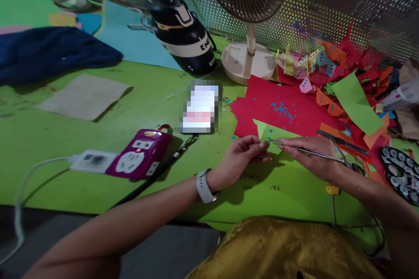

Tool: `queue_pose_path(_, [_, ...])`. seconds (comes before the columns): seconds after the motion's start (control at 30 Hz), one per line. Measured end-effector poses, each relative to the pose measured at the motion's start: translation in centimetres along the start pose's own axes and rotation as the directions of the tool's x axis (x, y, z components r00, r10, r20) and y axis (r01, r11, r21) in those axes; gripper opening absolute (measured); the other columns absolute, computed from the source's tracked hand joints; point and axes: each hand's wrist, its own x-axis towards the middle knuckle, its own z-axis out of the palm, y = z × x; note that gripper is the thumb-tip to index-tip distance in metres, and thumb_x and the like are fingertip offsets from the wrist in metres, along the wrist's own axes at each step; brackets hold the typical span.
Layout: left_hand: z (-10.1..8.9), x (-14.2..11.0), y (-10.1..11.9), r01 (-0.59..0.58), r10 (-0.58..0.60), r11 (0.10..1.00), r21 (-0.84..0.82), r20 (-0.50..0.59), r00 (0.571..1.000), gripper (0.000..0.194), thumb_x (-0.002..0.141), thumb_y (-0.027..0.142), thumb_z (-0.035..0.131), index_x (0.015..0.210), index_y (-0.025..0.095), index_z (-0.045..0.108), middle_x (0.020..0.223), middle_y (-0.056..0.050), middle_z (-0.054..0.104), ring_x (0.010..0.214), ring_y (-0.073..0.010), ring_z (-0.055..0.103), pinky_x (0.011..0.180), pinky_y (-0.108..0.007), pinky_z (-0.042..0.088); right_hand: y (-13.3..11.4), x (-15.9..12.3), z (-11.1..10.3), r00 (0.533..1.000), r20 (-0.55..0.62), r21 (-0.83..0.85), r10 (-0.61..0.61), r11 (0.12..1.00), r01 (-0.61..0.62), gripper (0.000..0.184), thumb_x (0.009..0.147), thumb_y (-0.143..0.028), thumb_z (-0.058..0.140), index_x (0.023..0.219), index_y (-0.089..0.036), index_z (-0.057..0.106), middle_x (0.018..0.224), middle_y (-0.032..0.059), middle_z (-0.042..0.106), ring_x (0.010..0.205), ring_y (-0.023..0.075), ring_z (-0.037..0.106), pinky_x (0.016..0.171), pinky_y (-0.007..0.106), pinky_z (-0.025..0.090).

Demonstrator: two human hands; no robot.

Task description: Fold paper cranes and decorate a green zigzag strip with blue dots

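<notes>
My left hand [244, 156] pinches the left edge of a light green piece of paper [278, 129], thumb on top. A pair of metal tweezers [307, 151] is gripped in my right hand [310, 154], its tips over the green paper close to my left thumb. Small blue dots lie on the green paper near those tips. Behind it, a red sheet [262, 95] carries a scatter of tiny blue paper bits [282, 110]. Whether the tweezers' tips hold a bit is too small to tell.
Folded colourful paper pieces [330, 63] pile up at the right, near a black paint palette [401, 170]. A fan [250, 63] and a dark bottle [185, 34] stand at the back. A phone [201, 108], a purple power strip [140, 154] and brown paper [85, 95] lie leftward.
</notes>
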Motion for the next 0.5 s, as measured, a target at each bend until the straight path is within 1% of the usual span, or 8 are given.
queue_pose_path(0.1, [0.03, -0.03, 0.01, -0.004, 0.004, 1.0, 0.0, -0.002, 1.0, 0.047, 0.052, 0.045, 0.093, 0.074, 0.017, 0.062, 0.068, 0.005, 0.07, 0.068, -0.0143, 0.072, 0.067, -0.024, 0.061, 0.18, -0.04, 0.1, 0.999, 0.02, 0.009, 0.038, 0.999, -0.038, 0.016, 0.09, -0.028, 0.065, 0.099, -0.033, 0.078, 0.1, 0.0, 0.078, 0.088, 0.0206, 0.076, 0.08, 0.031, 0.064])
queue_pose_path(0.27, [-0.1, -0.06, -0.19, -0.012, 0.012, 1.0, 0.008, 0.012, 1.0, 0.044, 0.056, 0.044, 0.092, 0.076, 0.018, 0.062, 0.069, 0.005, 0.071, 0.068, -0.0143, 0.073, 0.067, -0.025, 0.061, 0.82, -0.13, 0.47, 0.997, 0.035, 0.014, 0.064, 0.998, -0.065, 0.015, 0.09, -0.029, 0.066, 0.099, -0.033, 0.078, 0.101, 0.0007, 0.078, 0.088, 0.0216, 0.076, 0.082, 0.034, 0.065])
queue_pose_path(0.37, [-0.18, -0.06, -0.3, -0.018, 0.018, 1.0, 0.014, 0.019, 1.0, 0.043, 0.057, 0.044, 0.091, 0.077, 0.018, 0.062, 0.071, 0.004, 0.071, 0.069, -0.0149, 0.073, 0.068, -0.026, 0.061, 0.87, -0.25, 0.57, 0.997, 0.023, -0.007, 0.075, 0.997, -0.075, 0.015, 0.09, -0.031, 0.065, 0.099, -0.033, 0.078, 0.1, -0.0004, 0.078, 0.087, 0.0207, 0.076, 0.081, 0.034, 0.065])
queue_pose_path(0.5, [-0.13, -0.11, -0.25, -0.013, 0.013, 1.0, 0.008, 0.022, 1.0, 0.044, 0.056, 0.045, 0.091, 0.077, 0.018, 0.062, 0.07, 0.004, 0.071, 0.07, -0.0149, 0.073, 0.069, -0.026, 0.061, 0.65, -0.31, 0.4, 0.997, 0.022, -0.005, 0.078, 0.997, -0.078, 0.014, 0.089, -0.03, 0.067, 0.098, -0.033, 0.078, 0.1, 0.0002, 0.078, 0.088, 0.0222, 0.076, 0.081, 0.034, 0.065])
